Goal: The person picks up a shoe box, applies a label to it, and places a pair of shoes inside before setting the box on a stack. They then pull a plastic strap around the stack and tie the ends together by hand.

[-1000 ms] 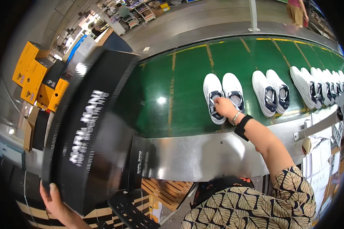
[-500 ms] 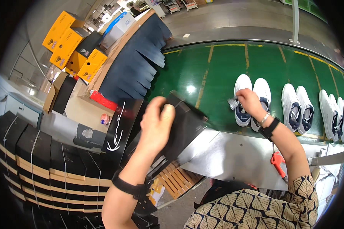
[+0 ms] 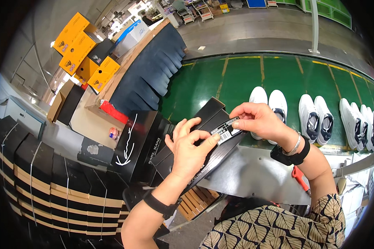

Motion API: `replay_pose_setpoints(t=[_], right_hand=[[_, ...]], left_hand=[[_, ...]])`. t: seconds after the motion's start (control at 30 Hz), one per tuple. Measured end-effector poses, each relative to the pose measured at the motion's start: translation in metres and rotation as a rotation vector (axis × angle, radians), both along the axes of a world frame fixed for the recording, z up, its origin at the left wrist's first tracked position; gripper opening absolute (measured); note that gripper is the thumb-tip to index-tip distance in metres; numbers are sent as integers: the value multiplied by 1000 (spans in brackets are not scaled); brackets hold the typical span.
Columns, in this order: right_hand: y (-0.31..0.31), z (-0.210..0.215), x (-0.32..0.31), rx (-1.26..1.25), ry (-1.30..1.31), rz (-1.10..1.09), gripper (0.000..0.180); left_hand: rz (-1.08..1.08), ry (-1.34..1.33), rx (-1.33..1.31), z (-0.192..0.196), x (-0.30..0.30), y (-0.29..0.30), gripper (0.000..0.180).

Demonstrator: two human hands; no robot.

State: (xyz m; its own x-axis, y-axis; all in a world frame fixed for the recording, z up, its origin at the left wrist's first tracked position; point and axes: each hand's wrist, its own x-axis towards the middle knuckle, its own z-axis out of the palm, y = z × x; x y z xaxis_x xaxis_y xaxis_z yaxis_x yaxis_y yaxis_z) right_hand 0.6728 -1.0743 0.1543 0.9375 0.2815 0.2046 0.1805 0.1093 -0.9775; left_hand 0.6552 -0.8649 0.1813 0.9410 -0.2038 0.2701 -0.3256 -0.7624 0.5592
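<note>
1. I see my left hand [image 3: 191,151] pressed flat on a black shoebox [image 3: 212,137], fingers spread and bent, forefinger tip touching the end of a white label [image 3: 226,130].
2. My right hand [image 3: 257,120] pinches the other end of that label between thumb and forefinger, holding it against the box's end face.
3. The box is tilted, held over the steel edge [image 3: 253,174] of a green conveyor [image 3: 220,79], just in front of my chest.
4. Both hands are close together, only the label between them.
5. Just left of the box stand more black boxes [image 3: 139,143], upright and nested, one with a white scrawl on its side.
6. On the belt, a pair of white shoes [image 3: 268,99] lies right behind my right hand; further pairs [image 3: 316,118] follow to the right.
7. Far left, bundles of flat black cartons [image 3: 50,178] are strapped in stacks.
8. Yellow boxes [image 3: 83,52] sit piled at upper left, well apart.
9. A red-handled tool [image 3: 299,176] lies on the steel below my right wrist.
</note>
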Motion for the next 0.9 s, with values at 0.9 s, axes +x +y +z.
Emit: replay_pose_setpoints(t=[0.9], right_hand=[[5,8,-3,-557,-537,-263,44]], left_hand=[[-83,-84,249,3,-7,2,26]])
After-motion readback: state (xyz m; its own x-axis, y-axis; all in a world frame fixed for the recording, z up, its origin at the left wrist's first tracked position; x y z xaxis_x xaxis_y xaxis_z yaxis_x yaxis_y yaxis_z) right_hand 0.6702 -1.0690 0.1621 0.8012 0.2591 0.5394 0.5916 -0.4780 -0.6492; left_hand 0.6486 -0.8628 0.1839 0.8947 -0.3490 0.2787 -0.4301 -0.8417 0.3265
